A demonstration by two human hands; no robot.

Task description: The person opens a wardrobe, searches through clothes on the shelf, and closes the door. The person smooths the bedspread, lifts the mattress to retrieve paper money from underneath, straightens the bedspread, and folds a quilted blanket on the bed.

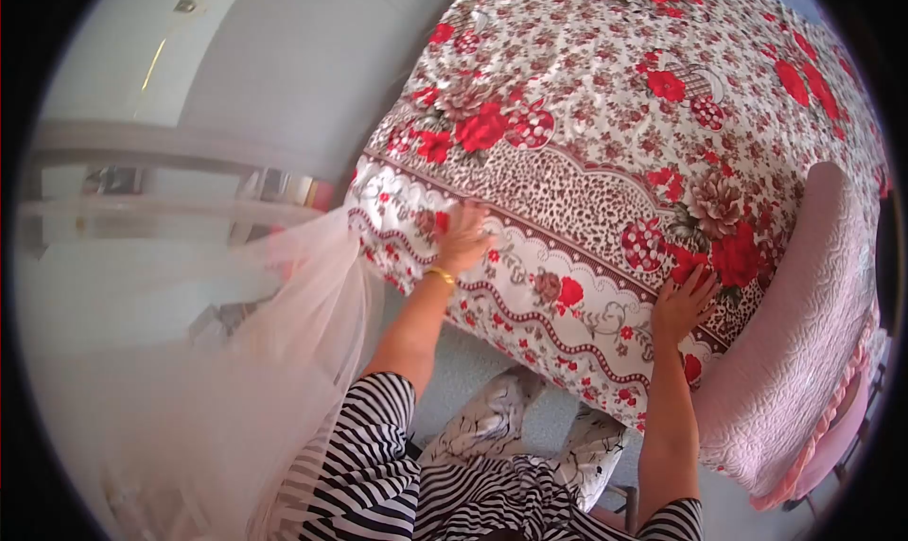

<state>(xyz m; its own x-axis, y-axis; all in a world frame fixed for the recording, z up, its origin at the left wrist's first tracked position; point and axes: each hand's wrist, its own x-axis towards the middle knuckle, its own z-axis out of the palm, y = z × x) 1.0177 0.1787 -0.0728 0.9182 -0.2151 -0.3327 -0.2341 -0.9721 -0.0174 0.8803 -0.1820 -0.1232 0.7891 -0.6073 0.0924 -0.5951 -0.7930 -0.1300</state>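
Observation:
A white bed sheet [586,182] printed with red and brown flowers covers the bed, and its patterned border hangs over the near edge. My left hand [464,237] lies on the border near the bed's left corner, fingers stretched out, a yellow bangle [440,274] at the wrist. Farther right, my right hand [683,306] rests on the sheet beside a large red flower, its fingers spread flat. Neither hand grips anything that I can see.
A pink quilted cover [794,342] drapes the headboard at the right. Sheer pale netting [312,305] hangs at the left, over my left sleeve and in front of a shelf [170,153]. Grey floor [463,357] shows below the bed edge.

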